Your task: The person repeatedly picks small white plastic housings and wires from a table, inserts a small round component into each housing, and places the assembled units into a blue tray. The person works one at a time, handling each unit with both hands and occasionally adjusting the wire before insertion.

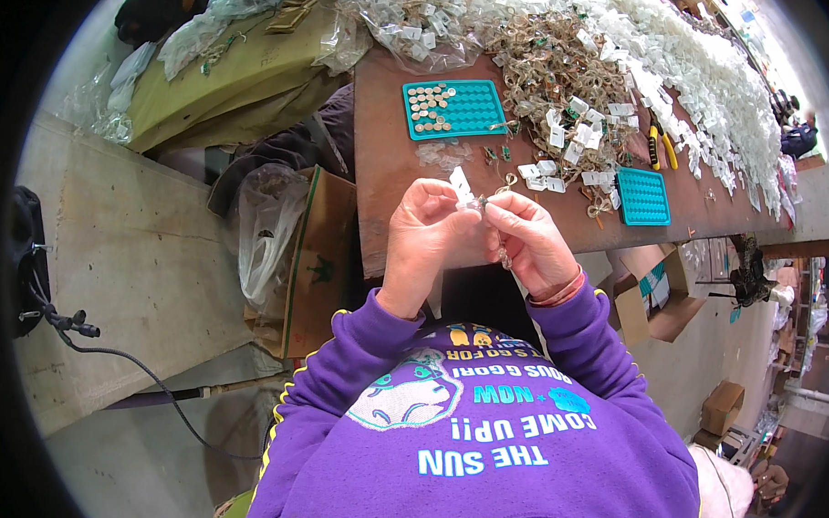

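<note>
At the table's near edge, my left hand (pixel 425 236) is closed in a pinch on a small white plastic piece (pixel 461 183), its flat end rising above the fingertips. Close beside it, my right hand (pixel 537 246) pinches a small wired part (pixel 483 203) against that piece. Its thin wire (pixel 504 256) hangs below the right fingers. The fingertips hide how the two parts meet. Just beyond my hands lie some small green parts (pixel 498 153) and a few clear plastic bits (pixel 444 154).
A teal tray (pixel 476 132) with round silver discs lies ahead. To its right are a tangled heap of wired parts (pixel 540 67) and a long mound of white plastic pieces (pixel 691 85). Yellow-black pliers (pixel 653 147) and another teal tray (pixel 643 196) lie right. A cardboard box (pixel 305 272) stands left.
</note>
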Motion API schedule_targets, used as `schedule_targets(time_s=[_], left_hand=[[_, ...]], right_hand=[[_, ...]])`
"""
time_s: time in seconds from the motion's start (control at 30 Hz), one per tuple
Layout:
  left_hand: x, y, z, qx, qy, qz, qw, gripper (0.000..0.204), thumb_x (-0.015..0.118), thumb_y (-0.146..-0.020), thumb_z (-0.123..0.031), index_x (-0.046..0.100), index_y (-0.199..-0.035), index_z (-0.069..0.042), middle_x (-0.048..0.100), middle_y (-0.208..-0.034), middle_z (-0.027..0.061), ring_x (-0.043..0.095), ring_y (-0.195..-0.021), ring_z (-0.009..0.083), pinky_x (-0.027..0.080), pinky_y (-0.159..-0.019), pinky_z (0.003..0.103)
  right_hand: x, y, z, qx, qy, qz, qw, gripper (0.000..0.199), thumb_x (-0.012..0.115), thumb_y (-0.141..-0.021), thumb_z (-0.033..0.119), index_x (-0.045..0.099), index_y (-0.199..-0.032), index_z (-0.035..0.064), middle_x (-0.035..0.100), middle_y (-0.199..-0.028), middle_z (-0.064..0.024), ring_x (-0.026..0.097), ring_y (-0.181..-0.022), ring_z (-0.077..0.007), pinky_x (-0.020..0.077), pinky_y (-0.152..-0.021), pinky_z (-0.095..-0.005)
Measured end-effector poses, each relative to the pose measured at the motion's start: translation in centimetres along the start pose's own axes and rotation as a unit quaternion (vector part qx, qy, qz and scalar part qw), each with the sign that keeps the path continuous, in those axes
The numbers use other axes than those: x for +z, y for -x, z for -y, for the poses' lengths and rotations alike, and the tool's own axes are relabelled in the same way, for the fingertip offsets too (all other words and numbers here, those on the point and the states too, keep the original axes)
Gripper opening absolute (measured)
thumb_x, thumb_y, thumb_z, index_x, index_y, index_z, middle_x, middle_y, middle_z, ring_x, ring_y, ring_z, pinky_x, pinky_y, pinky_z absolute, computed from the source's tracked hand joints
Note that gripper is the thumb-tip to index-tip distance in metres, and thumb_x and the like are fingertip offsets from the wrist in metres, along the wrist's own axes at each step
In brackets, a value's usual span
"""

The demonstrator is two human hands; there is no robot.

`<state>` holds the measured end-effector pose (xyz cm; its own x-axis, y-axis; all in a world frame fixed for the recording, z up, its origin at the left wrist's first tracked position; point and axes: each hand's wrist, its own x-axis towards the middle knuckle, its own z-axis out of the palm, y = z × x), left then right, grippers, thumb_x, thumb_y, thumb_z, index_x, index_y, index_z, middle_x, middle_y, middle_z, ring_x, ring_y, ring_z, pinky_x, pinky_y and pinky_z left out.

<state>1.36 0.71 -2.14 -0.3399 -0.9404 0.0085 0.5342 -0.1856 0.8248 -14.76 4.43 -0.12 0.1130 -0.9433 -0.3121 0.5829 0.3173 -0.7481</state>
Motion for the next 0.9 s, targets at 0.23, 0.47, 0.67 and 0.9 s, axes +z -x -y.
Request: schedule_targets(time_s=[0.23, 0.47, 0.67, 0.9], left_hand=[[-0.3, -0.1, -0.2, -0.024, -0.02, 0.017, 0.999, 0.016, 0.069, -0.087, -0.003, 0.059, -0.099, -0.005, 0.066, -0.093, 0.0021, 0.06, -0.085, 0.0076, 0.049, -0.079, 0.022], [-0.6, -0.2, -1.4, -0.057, -0.073, 0.08, 0.992, 0.014, 0.069, -0.086, -0.001, 0.059, -0.096, -0.004, 0.065, -0.09, 0.0023, 0.06, -0.081, 0.0072, 0.049, -0.074, 0.021], [-0.4, 0.0, -3.0, -0.12, -0.009, 0.126, 0.985, 0.015, 0.069, -0.084, 0.001, 0.058, -0.093, -0.004, 0.064, -0.087, 0.0022, 0.06, -0.078, 0.0075, 0.049, -0.07, 0.021], [-0.4, -0.2, -3.5, -0.151, 0.017, 0.193, 0.969, 0.013, 0.065, -0.085, 0.004, 0.056, -0.092, -0.001, 0.065, -0.09, 0.0062, 0.065, -0.079, 0.0115, 0.053, -0.072, 0.024]], right_hand=[[0.7, 0.6, -0.3, -0.071, 0.135, -0.068, 0.986, 0.011, 0.068, -0.09, 0.013, 0.068, -0.094, 0.0028, 0.066, -0.08, 0.0, 0.056, -0.064, -0.0025, 0.044, -0.055, -0.0179], [0.1, 0.9, 1.9, -0.097, 0.281, 0.004, 0.955, 0.01, 0.07, -0.087, 0.008, 0.069, -0.09, -0.002, 0.067, -0.083, -0.0013, 0.058, -0.074, -0.0045, 0.0468, -0.065, -0.0188], [0.1, 1.1, 2.9, -0.03, 0.217, 0.093, 0.971, 0.013, 0.071, -0.085, 0.008, 0.065, -0.093, 0.001, 0.065, -0.086, -0.0015, 0.061, -0.078, -0.0065, 0.0499, -0.071, -0.0212], [-0.2, 0.6, 0.6, 0.137, -0.032, 0.139, 0.98, 0.028, 0.071, -0.086, 0.018, 0.057, -0.107, 0.0051, 0.061, -0.093, -0.0016, 0.061, -0.079, -0.0094, 0.0546, -0.079, -0.0293]])
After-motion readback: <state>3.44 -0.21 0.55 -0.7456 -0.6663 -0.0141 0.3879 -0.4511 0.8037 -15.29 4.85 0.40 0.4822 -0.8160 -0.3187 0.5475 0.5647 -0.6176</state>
